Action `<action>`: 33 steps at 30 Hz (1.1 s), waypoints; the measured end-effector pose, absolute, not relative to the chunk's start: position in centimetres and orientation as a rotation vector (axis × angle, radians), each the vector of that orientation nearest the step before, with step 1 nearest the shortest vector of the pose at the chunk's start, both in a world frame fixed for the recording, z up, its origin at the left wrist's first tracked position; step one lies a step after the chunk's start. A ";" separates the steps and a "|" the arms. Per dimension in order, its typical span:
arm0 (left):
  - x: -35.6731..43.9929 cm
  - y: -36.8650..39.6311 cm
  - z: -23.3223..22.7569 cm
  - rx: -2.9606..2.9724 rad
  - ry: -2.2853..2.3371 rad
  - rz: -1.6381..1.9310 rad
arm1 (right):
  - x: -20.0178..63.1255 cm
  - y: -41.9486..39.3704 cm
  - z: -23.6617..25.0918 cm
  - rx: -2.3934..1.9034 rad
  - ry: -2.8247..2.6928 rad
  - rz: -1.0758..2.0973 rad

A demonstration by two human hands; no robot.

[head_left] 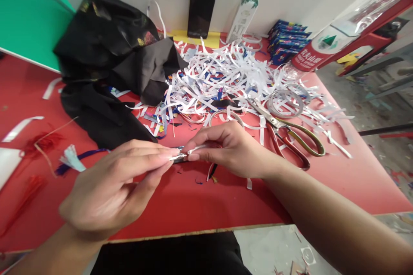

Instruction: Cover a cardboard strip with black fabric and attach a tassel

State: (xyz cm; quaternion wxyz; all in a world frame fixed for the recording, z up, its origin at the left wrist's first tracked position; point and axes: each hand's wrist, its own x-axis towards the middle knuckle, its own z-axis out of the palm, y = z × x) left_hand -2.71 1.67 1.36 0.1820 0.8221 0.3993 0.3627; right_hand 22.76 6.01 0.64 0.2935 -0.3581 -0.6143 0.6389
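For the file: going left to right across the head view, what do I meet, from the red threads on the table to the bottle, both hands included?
Red threads → left hand → right hand → scissors → red-labelled bottle.

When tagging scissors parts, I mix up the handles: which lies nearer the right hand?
The red handle, nearer the right hand; the other, olive-green handle lies farther off.

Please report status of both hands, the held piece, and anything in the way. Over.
Left hand, right hand: close together, pinching. White piece: small, partly hidden in grip. Scissors at right; white strips heaped ahead.
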 end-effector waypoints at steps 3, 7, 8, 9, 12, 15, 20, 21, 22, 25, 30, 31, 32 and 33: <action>-2.6 1.7 1.1 2.318 1.101 1.044 | 22.7 6.0 0.7 -0.957 -1.646 1.712; -2.5 1.7 1.0 2.329 1.066 1.079 | 22.6 5.9 0.7 -0.968 -1.653 1.723; -2.5 1.7 1.0 2.334 1.063 1.084 | 22.6 5.9 0.7 -0.969 -1.654 1.725; -2.4 1.6 1.0 2.339 1.065 1.086 | 22.6 5.9 0.7 -0.970 -1.655 1.726; -2.3 1.6 1.2 2.356 1.077 1.071 | 22.7 5.9 0.6 -0.968 -1.653 1.733; -2.1 1.7 1.2 2.340 1.072 1.081 | 22.7 5.9 0.5 -0.959 -1.646 1.738; -1.5 1.7 0.7 2.270 1.059 1.139 | 22.7 5.8 0.5 -0.928 -1.659 1.700; -1.4 1.7 0.7 2.263 1.052 1.143 | 22.7 5.8 0.6 -0.918 -1.659 1.694; -1.4 1.7 0.7 2.259 1.046 1.145 | 22.7 5.8 0.6 -0.914 -1.657 1.692; -1.4 1.8 0.8 2.298 0.996 1.131 | 22.6 5.7 0.5 -0.920 -1.649 1.708; -1.6 2.0 0.7 2.445 0.912 1.129 | 22.3 5.5 -0.3 -0.802 -1.727 1.634; -1.6 2.0 0.6 2.454 0.920 1.132 | 22.3 5.5 -0.4 -0.780 -1.761 1.597; -1.6 2.0 0.5 2.458 0.924 1.131 | 22.2 5.5 -0.6 -0.767 -1.789 1.563; -1.6 2.0 0.3 2.461 0.924 1.129 | 22.2 5.5 -0.7 -0.762 -1.807 1.536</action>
